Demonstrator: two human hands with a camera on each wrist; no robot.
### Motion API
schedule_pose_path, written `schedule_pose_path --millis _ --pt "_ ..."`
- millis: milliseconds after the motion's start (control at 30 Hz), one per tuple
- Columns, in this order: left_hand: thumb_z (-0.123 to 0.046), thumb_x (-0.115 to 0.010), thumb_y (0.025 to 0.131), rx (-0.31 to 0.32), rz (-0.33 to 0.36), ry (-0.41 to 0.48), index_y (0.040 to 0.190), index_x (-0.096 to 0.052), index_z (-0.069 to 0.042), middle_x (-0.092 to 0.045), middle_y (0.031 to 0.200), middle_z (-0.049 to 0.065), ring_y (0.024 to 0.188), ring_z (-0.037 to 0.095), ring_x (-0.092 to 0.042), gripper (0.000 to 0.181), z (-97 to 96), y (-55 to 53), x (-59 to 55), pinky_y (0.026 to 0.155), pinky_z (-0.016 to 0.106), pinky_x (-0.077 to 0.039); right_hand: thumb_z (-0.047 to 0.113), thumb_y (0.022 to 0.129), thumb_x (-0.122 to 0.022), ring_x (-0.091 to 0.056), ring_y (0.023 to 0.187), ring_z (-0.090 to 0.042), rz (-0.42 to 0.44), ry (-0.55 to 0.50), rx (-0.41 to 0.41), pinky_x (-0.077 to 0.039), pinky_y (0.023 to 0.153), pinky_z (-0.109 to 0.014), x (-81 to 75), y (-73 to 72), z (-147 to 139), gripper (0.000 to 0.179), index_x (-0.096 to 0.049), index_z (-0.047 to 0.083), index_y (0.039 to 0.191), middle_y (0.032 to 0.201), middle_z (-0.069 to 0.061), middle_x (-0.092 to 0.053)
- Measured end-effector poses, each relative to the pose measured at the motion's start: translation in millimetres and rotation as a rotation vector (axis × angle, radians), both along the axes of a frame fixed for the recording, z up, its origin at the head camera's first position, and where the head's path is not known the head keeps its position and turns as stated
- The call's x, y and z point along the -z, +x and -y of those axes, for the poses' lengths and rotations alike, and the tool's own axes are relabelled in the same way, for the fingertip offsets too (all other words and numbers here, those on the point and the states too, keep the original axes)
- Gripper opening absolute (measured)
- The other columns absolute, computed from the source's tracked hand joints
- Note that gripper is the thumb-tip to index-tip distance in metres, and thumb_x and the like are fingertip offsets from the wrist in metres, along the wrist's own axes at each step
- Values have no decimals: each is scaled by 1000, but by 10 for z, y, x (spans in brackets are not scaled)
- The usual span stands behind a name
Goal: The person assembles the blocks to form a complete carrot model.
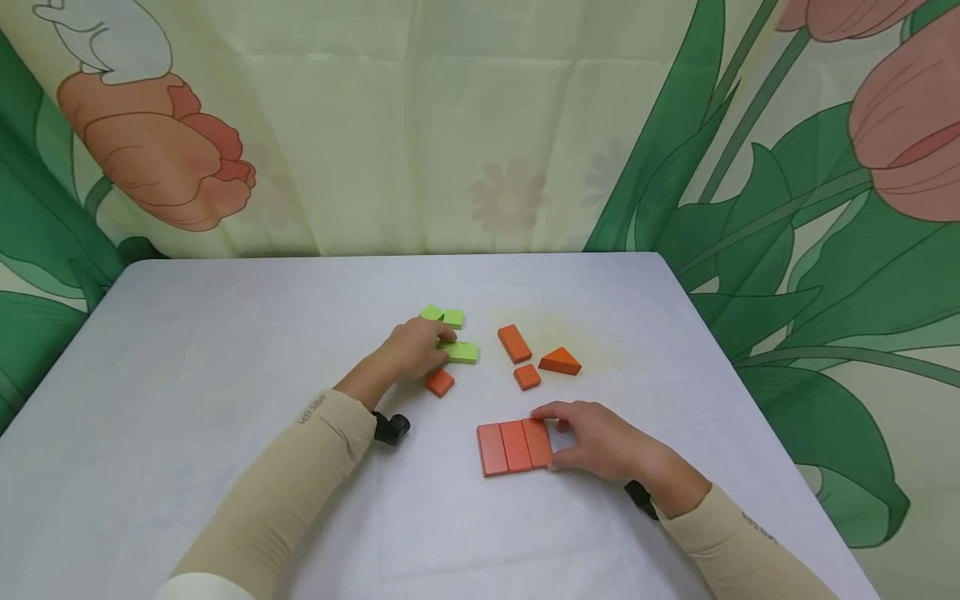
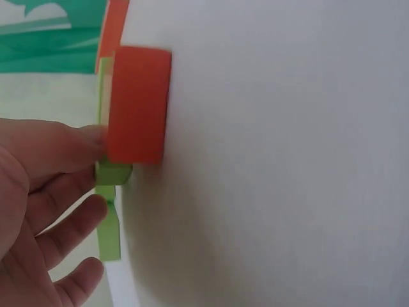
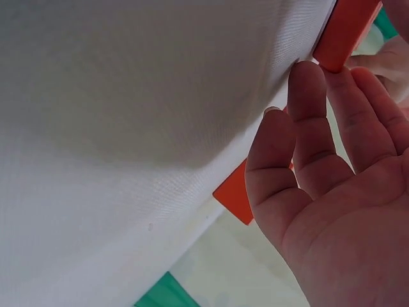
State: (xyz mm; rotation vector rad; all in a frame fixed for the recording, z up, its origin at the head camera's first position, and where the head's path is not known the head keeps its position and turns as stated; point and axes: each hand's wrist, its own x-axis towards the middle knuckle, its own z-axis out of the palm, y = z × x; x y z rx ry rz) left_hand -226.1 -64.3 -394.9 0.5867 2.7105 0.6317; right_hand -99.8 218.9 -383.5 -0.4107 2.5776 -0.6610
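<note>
- A printed curtain is hanging along the far side, its green leaves and pink tulips filling the right.
- A white-covered tabletop is carrying all the blocks.
- Two beige sleeves are reaching in from the near side, covering the person's forearms.
- The left hand is leaning over the middle of the tabletop, pinching the left end of a long green block between thumb and forefinger; its other fingers are spreading loosely.
- The right hand is grasping the rightmost block of a near row, thumb at the near end and forefinger at the far end.
- The row of three red-orange blocks is lying flat, long sides touching, just left of the right hand.
- An orange rectangular block is lying farther off, right of the green one.
- The long green block is lying partly under the left hand.
- An orange triangular block is sitting rightmost.
- Two small orange blocks are lying apart, one near the triangle, one just beside the left hand.
- Two small green blocks are lying farthest.
</note>
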Motion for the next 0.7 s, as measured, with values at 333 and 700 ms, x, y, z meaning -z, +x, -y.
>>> schedule_pose_path --millis 333,700 --pt "-21 -73 93 79 -27 -11 123 -71 -12 -70 117 1 109 21 -59 32 -194 171 2 92 41 -46 18 81 -84 -57 104 -17 -4 -5 -4 -47 92 -43 -7 6 3 58 -62 19 135 115 6 -63" --pt "-22 -73 93 171 -59 -8 121 -72 -12 -71 114 -1 111 24 -57 29 -353 403 62 91 45 -45 20 81 -85 -56 102 -17 -11 4 -9 -48 89 -42 -15 8 7 59 -62 18 135 113 6 -63"
